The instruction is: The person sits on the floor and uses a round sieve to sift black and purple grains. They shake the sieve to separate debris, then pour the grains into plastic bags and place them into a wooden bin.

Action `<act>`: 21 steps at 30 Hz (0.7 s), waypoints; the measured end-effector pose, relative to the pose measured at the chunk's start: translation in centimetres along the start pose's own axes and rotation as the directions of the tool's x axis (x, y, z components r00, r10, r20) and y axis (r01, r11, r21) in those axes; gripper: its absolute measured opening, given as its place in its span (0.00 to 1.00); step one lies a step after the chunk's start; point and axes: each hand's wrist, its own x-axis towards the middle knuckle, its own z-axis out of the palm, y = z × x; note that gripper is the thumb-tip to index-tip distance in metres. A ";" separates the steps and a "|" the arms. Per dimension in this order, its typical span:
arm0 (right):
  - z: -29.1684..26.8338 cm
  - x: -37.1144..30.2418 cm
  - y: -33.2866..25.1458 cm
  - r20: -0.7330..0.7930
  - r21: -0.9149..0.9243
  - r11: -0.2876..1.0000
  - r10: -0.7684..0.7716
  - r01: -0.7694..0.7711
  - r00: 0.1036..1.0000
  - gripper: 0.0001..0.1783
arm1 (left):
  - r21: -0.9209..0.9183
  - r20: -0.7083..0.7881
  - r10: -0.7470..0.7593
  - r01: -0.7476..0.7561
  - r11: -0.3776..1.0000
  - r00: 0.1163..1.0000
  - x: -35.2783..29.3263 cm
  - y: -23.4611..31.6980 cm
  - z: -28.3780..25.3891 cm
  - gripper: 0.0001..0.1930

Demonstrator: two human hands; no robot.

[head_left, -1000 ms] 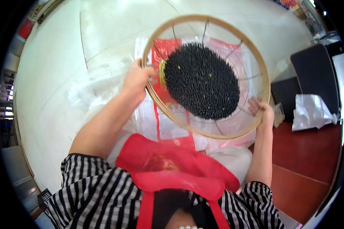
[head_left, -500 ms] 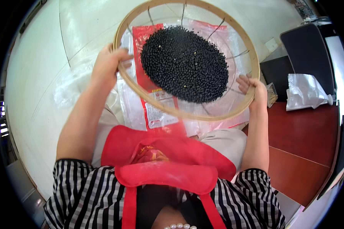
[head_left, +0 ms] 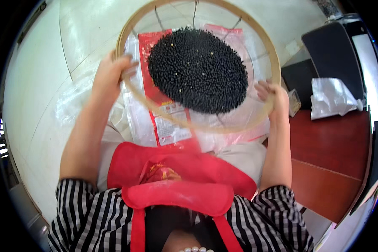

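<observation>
A round sieve [head_left: 277,54] with a pale wooden rim and fine see-through mesh is held up in front of me. My left hand [head_left: 111,73] grips its left rim, fingers curling over the inside. On the opposite side my right hand [head_left: 276,97] clasps the lower right rim, fingertips over the mesh. Black beans [head_left: 197,69] form a broad oval heap on the mesh, with a few pale specks among them. Thin wires cross beneath the mesh. Motion blurs the near rim and the heap's lower edge.
Under the sieve lies a red and clear plastic sack [head_left: 170,130] on the pale floor [head_left: 38,84]. Crumpled clear plastic [head_left: 73,103] is at the left. A reddish-brown wooden surface [head_left: 327,143] on the right bears a silvery pouch [head_left: 332,98], near a black panel [head_left: 332,54].
Both hands and the sieve sit slightly farther left in the picture. The bean heap has shifted a little and looks broader and rounder. Both hands still hold the rim.
</observation>
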 end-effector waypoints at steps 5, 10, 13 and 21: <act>0.9 -0.3 0.3 -0.027 -0.040 0.998 0.037 -0.038 0.999 0.22 | -0.016 0.007 0.039 -0.039 0.999 0.999 0.8 0.0 -0.7 0.29; 1.9 2.7 1.8 0.023 0.019 0.999 -0.038 0.037 0.999 0.24 | 0.076 -0.012 0.057 -0.056 0.996 0.998 2.8 -0.1 0.4 0.31; -1.4 2.7 -0.4 0.078 -0.027 0.999 -0.024 0.026 0.997 0.25 | -0.031 -0.025 0.036 -0.037 0.999 0.999 -0.1 -0.2 0.8 0.27; -0.9 3.0 -1.2 0.034 -0.031 0.999 -0.037 0.038 0.999 0.26 | -0.009 0.049 0.188 -0.188 0.982 0.981 0.3 0.1 1.8 0.16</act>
